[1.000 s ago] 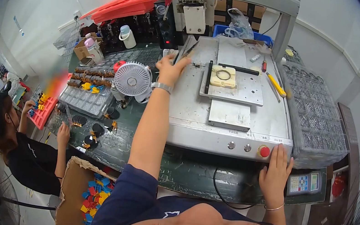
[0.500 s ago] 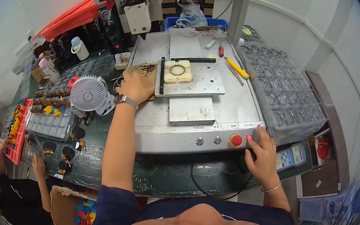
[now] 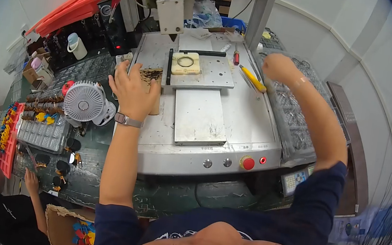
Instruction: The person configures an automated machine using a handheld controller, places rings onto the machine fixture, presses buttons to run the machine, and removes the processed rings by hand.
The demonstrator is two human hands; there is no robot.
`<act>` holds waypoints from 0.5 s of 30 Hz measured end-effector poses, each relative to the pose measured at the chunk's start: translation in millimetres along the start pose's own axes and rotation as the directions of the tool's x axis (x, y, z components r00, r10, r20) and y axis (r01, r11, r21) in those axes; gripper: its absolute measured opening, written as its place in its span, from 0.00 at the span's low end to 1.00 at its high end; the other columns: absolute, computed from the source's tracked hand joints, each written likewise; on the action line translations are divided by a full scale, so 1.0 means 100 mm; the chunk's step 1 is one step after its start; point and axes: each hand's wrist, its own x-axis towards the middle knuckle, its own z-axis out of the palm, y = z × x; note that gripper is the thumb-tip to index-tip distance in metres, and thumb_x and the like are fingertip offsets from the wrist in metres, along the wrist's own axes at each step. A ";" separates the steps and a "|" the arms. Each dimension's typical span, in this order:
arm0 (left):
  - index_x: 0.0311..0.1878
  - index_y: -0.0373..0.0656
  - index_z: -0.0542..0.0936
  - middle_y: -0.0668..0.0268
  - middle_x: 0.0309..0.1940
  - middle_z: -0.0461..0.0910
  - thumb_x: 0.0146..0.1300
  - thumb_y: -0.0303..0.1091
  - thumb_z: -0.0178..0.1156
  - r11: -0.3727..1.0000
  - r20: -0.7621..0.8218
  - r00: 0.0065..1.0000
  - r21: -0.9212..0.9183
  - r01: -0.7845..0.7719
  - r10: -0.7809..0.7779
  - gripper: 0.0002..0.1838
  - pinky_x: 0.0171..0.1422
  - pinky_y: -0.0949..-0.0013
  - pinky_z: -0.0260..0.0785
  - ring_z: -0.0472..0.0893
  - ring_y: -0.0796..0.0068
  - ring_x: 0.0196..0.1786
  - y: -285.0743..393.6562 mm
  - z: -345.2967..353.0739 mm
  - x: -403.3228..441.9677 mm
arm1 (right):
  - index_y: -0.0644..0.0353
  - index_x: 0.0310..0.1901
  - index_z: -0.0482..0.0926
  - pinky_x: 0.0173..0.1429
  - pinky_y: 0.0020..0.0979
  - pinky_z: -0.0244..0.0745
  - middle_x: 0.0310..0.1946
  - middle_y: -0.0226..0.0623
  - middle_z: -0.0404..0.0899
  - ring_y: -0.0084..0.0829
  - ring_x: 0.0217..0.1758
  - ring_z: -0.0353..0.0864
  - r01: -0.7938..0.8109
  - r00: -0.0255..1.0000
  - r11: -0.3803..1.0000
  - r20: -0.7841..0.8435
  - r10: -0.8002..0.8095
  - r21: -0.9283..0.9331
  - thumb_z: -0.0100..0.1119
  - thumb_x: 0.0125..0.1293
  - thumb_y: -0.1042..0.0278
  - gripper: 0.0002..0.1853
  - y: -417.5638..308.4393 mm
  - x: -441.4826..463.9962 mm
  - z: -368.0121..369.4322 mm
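The left hand (image 3: 133, 88) is hanging splayed, gripping nothing, over the brown pad (image 3: 155, 104) — brushing it could be scattering dark specks (image 3: 153, 73), if loose, onto the cream block (image 3: 178, 69) rightward. The right hand (image 3: 278, 67) is hovering curled above clear trays (image 3: 287, 99), any hold hidden — bumping could be shifting them.

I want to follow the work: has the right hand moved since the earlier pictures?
Yes. Against the large red button, the right hand has moved farther back, from the front panel toward the far end of the clear trays.
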 end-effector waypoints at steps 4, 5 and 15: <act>0.57 0.41 0.73 0.49 0.64 0.59 0.51 0.47 0.65 0.985 0.041 0.998 0.164 -0.050 0.044 0.32 0.73 0.37 0.40 0.58 0.49 0.70 0.03 -0.03 0.04 | 0.62 0.41 0.84 0.50 0.42 0.76 0.45 0.51 0.82 0.49 0.49 0.82 -0.113 0.993 0.994 0.023 0.113 0.002 0.49 0.56 0.69 0.15 0.31 0.95 0.45; 0.58 0.41 0.73 0.48 0.64 0.58 0.51 0.48 0.65 0.976 0.068 0.996 0.207 -0.064 0.051 0.32 0.73 0.36 0.39 0.57 0.48 0.70 0.02 -0.03 0.03 | 0.62 0.41 0.84 0.50 0.42 0.76 0.45 0.51 0.82 0.49 0.49 0.82 -0.109 0.994 0.994 0.012 0.109 -0.001 0.49 0.56 0.69 0.15 0.34 1.03 0.54; 0.58 0.39 0.72 0.49 0.64 0.58 0.52 0.46 0.64 0.988 0.119 0.989 0.122 -0.098 0.084 0.32 0.73 0.41 0.40 0.53 0.50 0.70 0.02 -0.02 0.03 | 0.59 0.49 0.83 0.67 0.59 0.55 0.57 0.43 0.78 0.43 0.64 0.73 -0.364 0.930 0.915 0.131 0.344 0.176 0.60 0.56 0.62 0.19 0.59 1.19 0.49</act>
